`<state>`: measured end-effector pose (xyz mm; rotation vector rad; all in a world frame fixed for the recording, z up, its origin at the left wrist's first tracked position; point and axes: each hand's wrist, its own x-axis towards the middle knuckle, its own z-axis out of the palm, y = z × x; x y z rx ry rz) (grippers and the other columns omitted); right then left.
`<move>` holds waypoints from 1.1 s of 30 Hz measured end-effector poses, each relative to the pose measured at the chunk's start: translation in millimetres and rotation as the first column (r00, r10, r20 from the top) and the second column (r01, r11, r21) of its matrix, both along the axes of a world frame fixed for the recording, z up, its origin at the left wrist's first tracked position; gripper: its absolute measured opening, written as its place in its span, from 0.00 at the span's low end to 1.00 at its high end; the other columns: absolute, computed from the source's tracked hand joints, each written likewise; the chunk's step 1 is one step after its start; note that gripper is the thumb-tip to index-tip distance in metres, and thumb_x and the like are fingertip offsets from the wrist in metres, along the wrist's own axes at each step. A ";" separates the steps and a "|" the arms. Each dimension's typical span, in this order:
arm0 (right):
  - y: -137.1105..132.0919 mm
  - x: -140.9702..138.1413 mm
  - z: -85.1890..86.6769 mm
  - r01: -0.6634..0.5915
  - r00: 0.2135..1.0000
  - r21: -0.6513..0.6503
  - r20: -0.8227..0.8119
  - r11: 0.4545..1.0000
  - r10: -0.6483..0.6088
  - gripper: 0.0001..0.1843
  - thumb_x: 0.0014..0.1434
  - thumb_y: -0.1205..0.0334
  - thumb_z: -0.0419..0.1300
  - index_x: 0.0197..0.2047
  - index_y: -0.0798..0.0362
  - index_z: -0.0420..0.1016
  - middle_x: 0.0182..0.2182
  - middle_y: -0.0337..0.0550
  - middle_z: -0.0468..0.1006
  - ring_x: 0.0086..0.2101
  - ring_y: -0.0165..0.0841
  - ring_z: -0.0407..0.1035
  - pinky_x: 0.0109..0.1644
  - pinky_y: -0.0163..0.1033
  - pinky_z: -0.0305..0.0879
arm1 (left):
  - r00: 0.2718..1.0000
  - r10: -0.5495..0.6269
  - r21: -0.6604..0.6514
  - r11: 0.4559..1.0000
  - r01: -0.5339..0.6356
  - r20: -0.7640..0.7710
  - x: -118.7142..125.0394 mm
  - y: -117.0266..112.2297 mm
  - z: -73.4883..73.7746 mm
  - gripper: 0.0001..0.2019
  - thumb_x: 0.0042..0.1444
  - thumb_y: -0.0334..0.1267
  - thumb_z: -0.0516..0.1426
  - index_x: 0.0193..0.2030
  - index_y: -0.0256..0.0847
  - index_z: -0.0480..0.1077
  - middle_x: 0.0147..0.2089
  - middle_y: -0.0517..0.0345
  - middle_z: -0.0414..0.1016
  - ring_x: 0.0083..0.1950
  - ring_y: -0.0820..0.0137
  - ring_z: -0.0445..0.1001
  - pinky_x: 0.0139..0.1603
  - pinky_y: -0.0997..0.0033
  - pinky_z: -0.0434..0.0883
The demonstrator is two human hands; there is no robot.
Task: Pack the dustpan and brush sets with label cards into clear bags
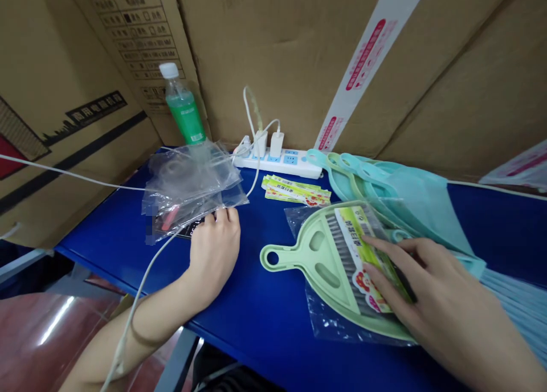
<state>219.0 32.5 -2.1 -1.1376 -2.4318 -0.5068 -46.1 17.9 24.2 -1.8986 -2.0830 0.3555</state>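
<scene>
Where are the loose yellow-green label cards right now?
Head view, just right of centre: on the blue table, in front of the white power strip and beyond the pale green dustpan.

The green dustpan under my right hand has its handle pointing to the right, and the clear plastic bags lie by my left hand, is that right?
Not quite: in the head view the handle of the green dustpan points left, towards your left hand. The dustpan is under your right hand, and the clear plastic bags lie by your left.
</scene>
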 end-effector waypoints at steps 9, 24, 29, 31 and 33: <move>1.7 3.5 -8.6 0.002 1.000 -0.055 -0.006 0.998 -0.002 0.26 0.66 0.52 0.42 0.49 0.62 0.72 0.30 0.51 0.68 0.30 0.41 0.67 0.33 0.46 0.68 | 0.993 0.096 0.010 0.995 -0.096 -0.073 -0.4 -4.8 2.1 0.20 0.58 0.20 0.39 0.45 0.31 0.69 0.38 0.41 0.73 0.38 0.54 0.76 0.32 0.64 0.73; 2.1 0.8 0.1 0.009 0.999 -0.102 -0.040 0.995 -0.013 0.27 0.66 0.52 0.40 0.47 0.60 0.75 0.28 0.50 0.70 0.29 0.40 0.69 0.32 0.46 0.70 | 0.995 -0.083 0.217 0.974 0.070 0.054 -1.2 -1.7 -9.5 0.20 0.56 0.20 0.42 0.43 0.32 0.73 0.42 0.39 0.76 0.53 0.47 0.72 0.54 0.43 0.67; 1.4 0.4 2.1 0.006 0.999 -0.099 -0.042 0.995 -0.010 0.24 0.65 0.57 0.41 0.46 0.60 0.75 0.28 0.49 0.69 0.28 0.39 0.69 0.30 0.43 0.69 | 0.994 -0.098 0.170 0.982 0.087 0.058 1.6 -0.4 -8.8 0.19 0.56 0.19 0.42 0.43 0.27 0.72 0.42 0.35 0.75 0.53 0.45 0.72 0.54 0.44 0.68; 1.4 0.9 2.3 0.001 0.999 -0.113 -0.044 0.994 -0.006 0.23 0.65 0.60 0.41 0.46 0.60 0.75 0.27 0.48 0.69 0.26 0.38 0.69 0.28 0.42 0.69 | 0.992 -0.119 0.136 0.984 0.113 0.041 3.1 0.1 -9.6 0.18 0.55 0.19 0.43 0.43 0.28 0.72 0.41 0.36 0.74 0.52 0.47 0.73 0.53 0.47 0.69; 1.6 1.1 3.8 -0.018 0.998 -0.110 -0.069 0.994 0.011 0.23 0.65 0.61 0.41 0.46 0.60 0.74 0.26 0.47 0.69 0.26 0.37 0.69 0.28 0.41 0.68 | 0.986 -0.165 0.111 0.981 0.160 0.036 4.9 0.6 -11.2 0.16 0.55 0.20 0.45 0.43 0.30 0.72 0.41 0.39 0.74 0.52 0.49 0.73 0.53 0.50 0.69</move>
